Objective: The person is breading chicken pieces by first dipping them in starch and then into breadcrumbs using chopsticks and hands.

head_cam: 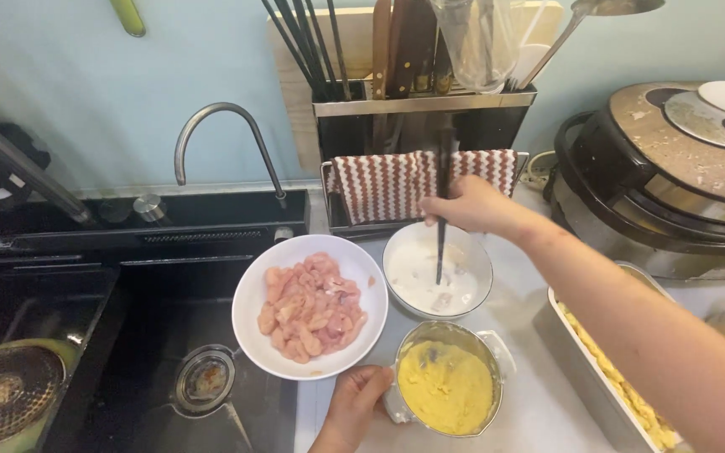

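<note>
My right hand (473,206) grips dark chopsticks (443,220) that point down into a white bowl (437,268) of pale, milky coating with a few meat bits in it. My left hand (354,405) rests at the bottom edge, touching the side of a metal cup (449,384) filled with yellow batter. A white plate (310,304) of raw pink meat pieces sits to the left, partly over the sink edge.
A black sink (169,369) with a curved tap (226,144) lies left. A utensil rack (424,117) with a striped cloth stands behind the bowls. A rice cooker (673,176) sits at right. A metal tray (606,377) of yellow crumbs lies under my right forearm.
</note>
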